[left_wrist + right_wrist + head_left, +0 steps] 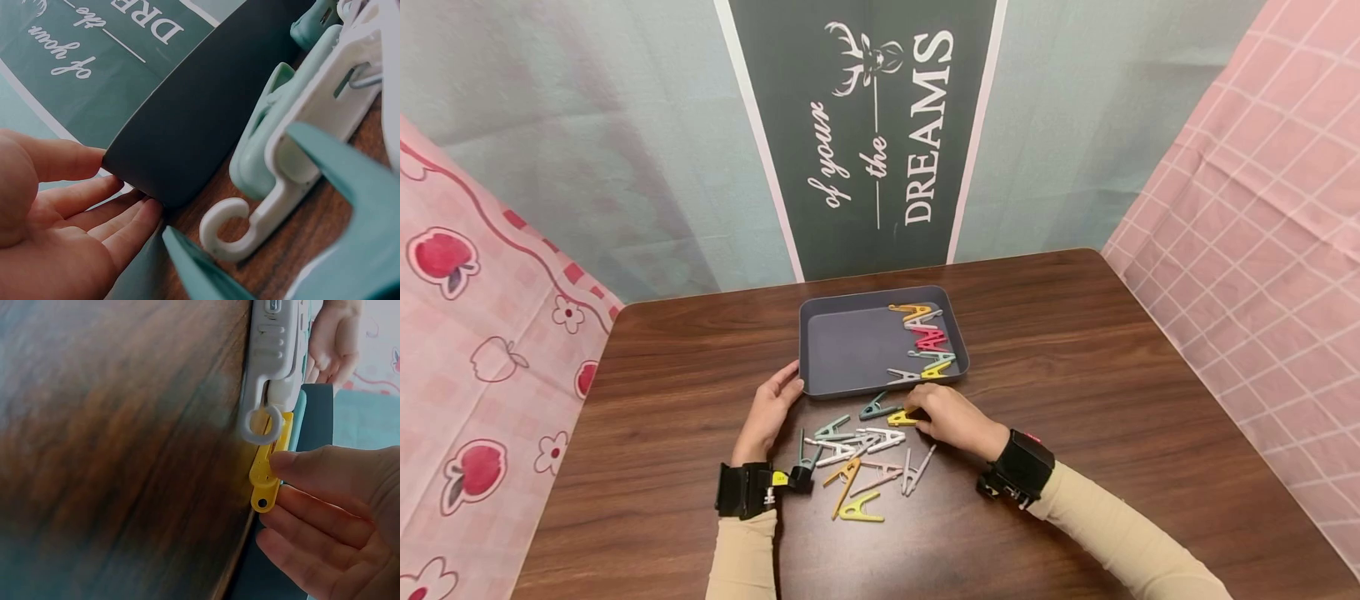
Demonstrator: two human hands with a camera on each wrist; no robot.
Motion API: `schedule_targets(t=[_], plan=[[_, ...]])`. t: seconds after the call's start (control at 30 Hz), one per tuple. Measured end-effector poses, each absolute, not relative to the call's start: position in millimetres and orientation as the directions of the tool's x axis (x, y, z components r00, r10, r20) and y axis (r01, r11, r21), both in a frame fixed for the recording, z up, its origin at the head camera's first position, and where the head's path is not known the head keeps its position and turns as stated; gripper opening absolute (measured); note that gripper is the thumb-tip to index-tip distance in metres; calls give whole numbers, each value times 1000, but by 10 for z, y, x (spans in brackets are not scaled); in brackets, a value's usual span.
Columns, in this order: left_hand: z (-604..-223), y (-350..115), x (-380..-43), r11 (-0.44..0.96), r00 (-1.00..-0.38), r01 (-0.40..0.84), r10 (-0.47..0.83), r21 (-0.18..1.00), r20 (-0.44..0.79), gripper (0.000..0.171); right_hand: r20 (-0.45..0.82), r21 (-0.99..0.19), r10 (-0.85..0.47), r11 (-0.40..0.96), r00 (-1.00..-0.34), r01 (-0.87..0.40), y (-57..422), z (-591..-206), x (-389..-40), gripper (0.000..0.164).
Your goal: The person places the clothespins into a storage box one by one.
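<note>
My right hand (pixel 953 417) pinches a yellow clothespin (pixel 270 469) between thumb and fingers, low over the table just in front of the tray. At the tray's near left corner, my left hand (pixel 771 407) touches the wall with its fingers fairly straight, as the left wrist view shows. The dark grey tray (pixel 842 293) holds a column of clothespins along its right side, among them an orange one (pixel 914 312), a red one (pixel 930 339) and a grey one (pixel 904 377). A dark teal clothespin (pixel 876 408) lies beside the yellow one.
Between my forearms, a loose pile of clothespins lies on the wooden table (pixel 685 375): white (pixel 886 437), pink (pixel 883 472), orange (pixel 847 477), yellow-green (pixel 861 509) and others. Printed curtains (pixel 1045 142) hang behind the table and at both sides.
</note>
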State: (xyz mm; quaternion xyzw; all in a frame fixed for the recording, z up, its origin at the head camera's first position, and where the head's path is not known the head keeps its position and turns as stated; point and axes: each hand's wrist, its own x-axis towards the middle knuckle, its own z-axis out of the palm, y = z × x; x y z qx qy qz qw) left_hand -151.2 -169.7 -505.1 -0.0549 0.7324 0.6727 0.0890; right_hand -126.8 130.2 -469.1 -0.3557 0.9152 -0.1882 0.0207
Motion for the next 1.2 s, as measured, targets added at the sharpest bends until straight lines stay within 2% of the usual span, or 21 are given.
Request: schedule_targets(t=[0.7,1.2], plan=[[-5043,-1705,-1516,89,-976,-209,49,974,-214,46,40,-436,-629,688,-776,-580,1477,-4624,-1221,20],[-5054,-1725,-1524,88,-976,-206,57,975,-211,46,127,-461,-601,669,-789,-583,1457,-4326,-1379,20]])
